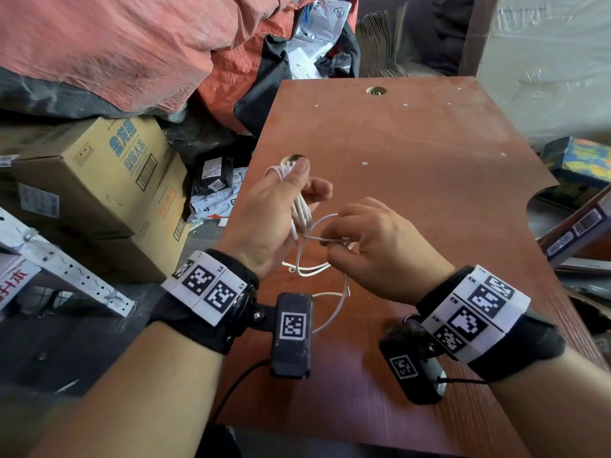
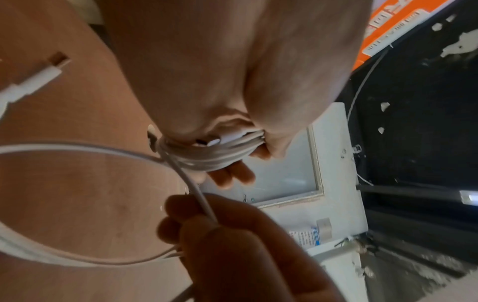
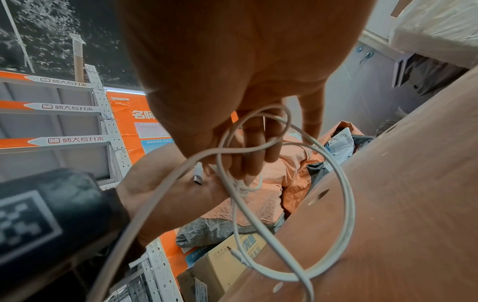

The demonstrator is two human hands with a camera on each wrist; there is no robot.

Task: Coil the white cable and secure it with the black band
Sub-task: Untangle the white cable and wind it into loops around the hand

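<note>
My left hand [image 1: 281, 206] holds a bundle of white cable [image 1: 301, 211] loops above the left part of the brown table [image 1: 429, 153], thumb pressed over the strands. In the left wrist view the coiled cable [image 2: 207, 157] lies across the fingers with a plug tucked in. My right hand [image 1: 370, 246] pinches a loose strand just right of the bundle. Slack cable [image 1: 317, 269] hangs below in loops onto the table. In the right wrist view the loose cable [image 3: 336, 183] loops wide and a connector [image 3: 238, 255] dangles. No black band shows in any view.
Cardboard boxes [image 1: 99, 180] stack left of the table, with a white metal rack [image 1: 66, 269] beside them. Orange sacks [image 1: 115, 51] and parcels pile up behind. Boxes [image 1: 582, 226] crowd the right edge. The table has round holes [image 1: 376, 90].
</note>
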